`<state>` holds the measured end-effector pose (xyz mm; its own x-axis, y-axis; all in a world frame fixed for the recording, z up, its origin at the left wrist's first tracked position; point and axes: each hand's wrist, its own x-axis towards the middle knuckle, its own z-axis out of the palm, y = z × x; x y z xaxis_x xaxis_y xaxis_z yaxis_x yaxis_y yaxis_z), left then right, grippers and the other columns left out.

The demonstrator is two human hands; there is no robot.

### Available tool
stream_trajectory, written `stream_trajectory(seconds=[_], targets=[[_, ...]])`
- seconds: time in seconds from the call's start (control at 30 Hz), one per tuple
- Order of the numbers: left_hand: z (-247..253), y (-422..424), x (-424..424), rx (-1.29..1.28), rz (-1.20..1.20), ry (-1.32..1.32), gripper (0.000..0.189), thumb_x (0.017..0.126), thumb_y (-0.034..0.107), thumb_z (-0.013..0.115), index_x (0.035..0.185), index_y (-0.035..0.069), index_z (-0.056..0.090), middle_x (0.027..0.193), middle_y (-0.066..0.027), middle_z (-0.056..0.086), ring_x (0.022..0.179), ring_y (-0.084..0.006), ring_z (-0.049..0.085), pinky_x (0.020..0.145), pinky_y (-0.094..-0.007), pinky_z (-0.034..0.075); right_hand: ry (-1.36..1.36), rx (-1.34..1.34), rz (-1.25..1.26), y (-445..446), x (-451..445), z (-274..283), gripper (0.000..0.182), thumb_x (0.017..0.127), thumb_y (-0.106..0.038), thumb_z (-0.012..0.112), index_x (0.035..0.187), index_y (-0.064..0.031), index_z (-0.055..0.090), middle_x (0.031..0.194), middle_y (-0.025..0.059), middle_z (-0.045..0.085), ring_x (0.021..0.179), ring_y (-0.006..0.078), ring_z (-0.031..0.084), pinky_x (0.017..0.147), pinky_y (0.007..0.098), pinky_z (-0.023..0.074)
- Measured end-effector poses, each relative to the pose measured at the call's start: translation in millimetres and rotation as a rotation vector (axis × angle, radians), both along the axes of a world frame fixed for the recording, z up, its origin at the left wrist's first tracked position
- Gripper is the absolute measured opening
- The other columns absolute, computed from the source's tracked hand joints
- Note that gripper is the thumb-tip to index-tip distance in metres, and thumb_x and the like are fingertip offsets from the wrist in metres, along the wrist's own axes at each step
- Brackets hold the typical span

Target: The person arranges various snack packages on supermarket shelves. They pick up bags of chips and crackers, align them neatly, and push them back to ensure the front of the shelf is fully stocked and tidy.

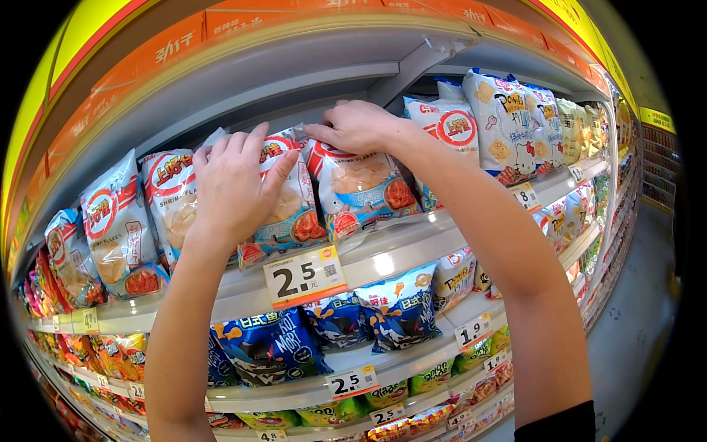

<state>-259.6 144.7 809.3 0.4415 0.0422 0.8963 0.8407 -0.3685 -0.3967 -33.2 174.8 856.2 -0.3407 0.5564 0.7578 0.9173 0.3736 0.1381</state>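
White and red bags of shrimp flakes stand in a row on a store shelf. My left hand lies over the upper part of one shrimp flakes bag, thumb spread to the right and fingertips near its top; whether it grips the bag cannot be told. To the right, my right hand rests at the top edge of another shrimp flakes bag, its fingers bent over that edge and partly hidden. More shrimp flakes bags stand left of my left hand, and one is beyond my right wrist.
A price tag hangs on the shelf edge below the bags. Blue snack bags stand one shelf lower. White snack bags continue to the right. The upper shelf overhangs my hands, with orange boxes on top. An aisle floor shows at right.
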Motion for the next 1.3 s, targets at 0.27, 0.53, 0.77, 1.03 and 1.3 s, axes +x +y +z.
stream_trajectory(seconds=[0.27,0.53,0.77,1.03,1.3], targets=[[17,-5,2,-0.216,-0.17,-0.03,0.037,0.093,0.034,0.058,0.099,-0.001,0.07,0.091,-0.0164,0.061,0.09,-0.0332,0.059,0.082,-0.041,0.044,0.029,0.066,0.012,-5,6,-2,0.061,0.096,-0.054,0.045,0.091,-0.0003,0.073,0.093,0.025,0.069,0.092,0.0435,0.064,0.083,0.0498,0.0509],[30,-7,9,-0.4,-0.108,-0.025,0.034,0.091,0.031,0.061,0.088,-0.002,0.069,0.083,-0.0212,0.065,0.081,-0.0394,0.061,0.072,-0.0459,0.047,0.164,0.166,0.123,3,5,-16,0.043,0.095,-0.042,0.053,0.087,-0.0061,0.075,0.087,0.0254,0.068,0.088,0.0447,0.064,0.082,0.0514,0.0511],[29,18,30,-0.124,-0.333,0.032,0.024,0.093,0.022,0.059,0.085,0.0,0.066,0.076,-0.0215,0.063,0.073,-0.0391,0.061,0.064,-0.0453,0.046,0.064,0.256,0.058,-13,27,-1,0.039,0.094,-0.039,0.054,0.085,-0.0051,0.072,0.085,0.0221,0.068,0.084,0.0428,0.064,0.075,0.0512,0.052],[31,13,34,-0.504,-0.242,-0.093,0.036,0.095,0.032,0.055,0.097,-0.001,0.069,0.081,-0.0206,0.068,0.079,-0.0372,0.065,0.071,-0.044,0.051,0.063,0.179,0.05,-21,34,-10,0.042,0.097,-0.04,0.05,0.092,-0.0033,0.071,0.093,0.0222,0.069,0.091,0.0421,0.064,0.081,0.0498,0.0506],[23,18,30,-0.357,-0.137,0.036,0.044,0.098,0.041,0.05,0.108,0.001,0.068,0.105,-0.0204,0.068,0.1,-0.0389,0.062,0.085,-0.0491,0.048,0.076,0.126,0.018,-18,25,-8,0.046,0.098,-0.041,0.048,0.093,-0.0014,0.07,0.09,0.023,0.069,0.089,0.0424,0.064,0.079,0.0492,0.0501]])
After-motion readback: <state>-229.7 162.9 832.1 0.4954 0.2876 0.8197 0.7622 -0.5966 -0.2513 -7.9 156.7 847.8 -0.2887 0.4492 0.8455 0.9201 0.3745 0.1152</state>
